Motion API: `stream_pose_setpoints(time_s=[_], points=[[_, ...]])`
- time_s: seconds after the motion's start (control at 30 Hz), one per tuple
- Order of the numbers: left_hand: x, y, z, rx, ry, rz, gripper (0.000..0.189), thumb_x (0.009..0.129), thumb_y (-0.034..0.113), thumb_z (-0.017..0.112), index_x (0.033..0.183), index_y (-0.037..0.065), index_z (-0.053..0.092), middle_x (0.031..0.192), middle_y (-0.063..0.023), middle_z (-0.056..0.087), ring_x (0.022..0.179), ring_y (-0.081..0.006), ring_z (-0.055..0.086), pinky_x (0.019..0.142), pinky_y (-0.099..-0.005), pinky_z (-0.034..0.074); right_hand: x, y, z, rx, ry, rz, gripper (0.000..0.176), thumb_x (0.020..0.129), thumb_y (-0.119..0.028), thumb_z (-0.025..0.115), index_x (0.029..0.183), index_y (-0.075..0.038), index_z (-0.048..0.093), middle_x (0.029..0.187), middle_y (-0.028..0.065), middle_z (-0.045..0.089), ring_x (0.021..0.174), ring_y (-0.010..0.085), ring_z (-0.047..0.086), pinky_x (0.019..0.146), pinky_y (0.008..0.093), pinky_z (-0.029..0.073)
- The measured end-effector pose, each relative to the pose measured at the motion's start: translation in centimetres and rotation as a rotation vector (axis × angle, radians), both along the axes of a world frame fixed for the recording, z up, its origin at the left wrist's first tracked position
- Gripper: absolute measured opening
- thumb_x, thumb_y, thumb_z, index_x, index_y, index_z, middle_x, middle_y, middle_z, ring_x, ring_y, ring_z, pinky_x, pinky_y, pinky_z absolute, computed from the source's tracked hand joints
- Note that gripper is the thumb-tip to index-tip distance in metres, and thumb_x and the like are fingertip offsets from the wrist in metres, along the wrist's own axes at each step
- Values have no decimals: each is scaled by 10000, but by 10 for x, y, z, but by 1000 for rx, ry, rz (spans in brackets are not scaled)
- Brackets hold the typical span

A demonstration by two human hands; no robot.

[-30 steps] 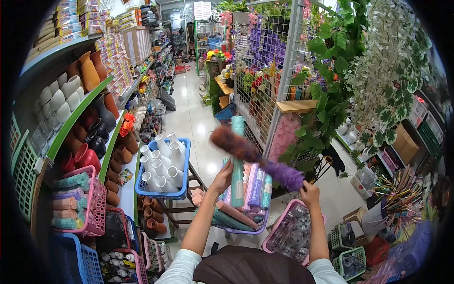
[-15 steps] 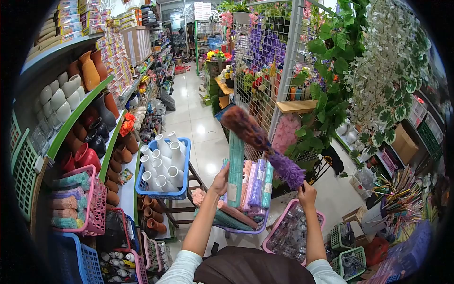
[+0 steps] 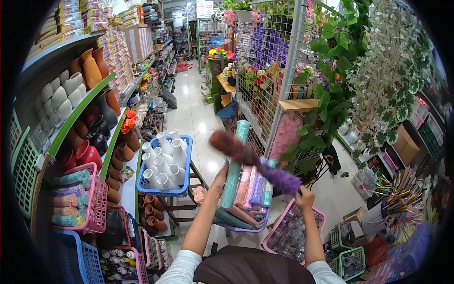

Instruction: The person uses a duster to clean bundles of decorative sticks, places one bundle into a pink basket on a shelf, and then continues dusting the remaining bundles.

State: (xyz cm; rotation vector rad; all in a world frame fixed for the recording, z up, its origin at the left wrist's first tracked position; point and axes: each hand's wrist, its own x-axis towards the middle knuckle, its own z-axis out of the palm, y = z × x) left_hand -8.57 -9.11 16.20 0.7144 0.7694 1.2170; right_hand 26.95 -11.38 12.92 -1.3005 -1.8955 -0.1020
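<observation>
Duster (image 3: 250, 158), one, blurred, slants in the air above a purple basket (image 3: 246, 230), brown end up-left, purple end down by the right hand (image 3: 304, 198), whose grip is closed on its handle. The left hand (image 3: 219, 179) has its grip around one tall teal roll (image 3: 235, 161), which stands in that basket with about four shorter rolls just beside it. A wire rack (image 3: 265, 71) is close behind the duster's tip. A blue basket (image 3: 163, 193) holding roughly ten white vases sits to the left, and a pink basket (image 3: 272, 236) below right. Open tiled floor (image 3: 194, 118) runs ahead between crowded shelves.
</observation>
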Motion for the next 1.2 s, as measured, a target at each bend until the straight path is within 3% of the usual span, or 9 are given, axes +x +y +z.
stream_pose_setpoints(time_s=[0.27, 0.33, 0.4, 0.53, 0.63, 0.67, 0.7, 0.93, 1.2], points=[[-1, -6, 6, 134, -106, 38, 421, 910, 440, 478, 1083, 61, 541, 911, -67, 615, 846, -145, 592, 769, -295, 494, 4, -12, 2, -139, 20, 67, 167, 719, -174, 595, 767, -28, 530, 677, 179, 563, 641, 361, 573, 563, 428, 434], [-22, 8, -53, 387, 151, 29, 470, 966, 402, 349, 1303, 78, 397, 1190, -70, 533, 1127, -200, 493, 902, -338, 447, 18, -22, -20, -126, -25, 174, 174, 702, -190, 593, 751, -31, 541, 664, 172, 559, 621, 355, 570, 553, 423, 435], [-3, -40, 43, 193, -108, 58, 514, 958, 449, 338, 1299, 70, 396, 1159, -89, 554, 1079, -221, 527, 854, -361, 477, 31, -31, -45, -48, -68, 279, 180, 687, -203, 589, 736, -34, 551, 652, 165, 557, 602, 349, 565, 543, 416, 436], [-18, -33, 26, -118, -183, -115, 593, 923, 534, 367, 1275, 60, 426, 1058, -93, 600, 934, -197, 594, 795, -348, 502, 32, -46, -61, -111, -46, 199, 174, 690, -196, 593, 722, -30, 550, 642, 159, 555, 601, 351, 566, 533, 420, 431], [-4, -16, -18, 344, 414, 231, 505, 923, 474, 418, 1170, 44, 511, 991, -71, 608, 850, -148, 595, 755, -327, 509, 12, -46, -67, -226, 28, 97, 179, 717, -183, 610, 775, -21, 561, 666, 181, 567, 636, 373, 574, 541, 436, 428], [-1, -9, -16, -80, -46, 147, 465, 936, 420, 424, 1169, 25, 503, 969, -88, 605, 817, -152, 594, 762, -324, 507, 4, -42, -72, -248, 68, 66, 181, 730, -179, 604, 804, -19, 564, 679, 193, 570, 649, 383, 574, 549, 444, 428], [1, -6, -23, 7, -105, 95, 492, 936, 458, 403, 1145, 27, 515, 932, -92, 610, 789, -160, 595, 733, -324, 512, -6, -36, -79, -270, 108, 33, 184, 743, -175, 598, 833, -17, 567, 692, 205, 572, 662, 394, 573, 557, 451, 427], [-2, -2, -57, -79, 17, 19, 547, 911, 547, 373, 999, 49, 582, 788, -53, 608, 609, -122, 566, 546, -264, 497, -84, -5, -93, -527, 345, -141, 280, 898, -233, 470, 948, 27, 564, 798, 276, 580, 768, 449, 557, 641, 459, 418], [13, -18, -72, -131, 28, 56, 513, 932, 503, 375, 1049, 49, 582, 791, -36, 607, 611, -115, 579, 502, -245, 486, -153, -12, -153, -866, 322, -70, 361, 871, -286, 522, 931, 65, 576, 880, 303, 592, 877, 448, 572, 762, 473, 433]])
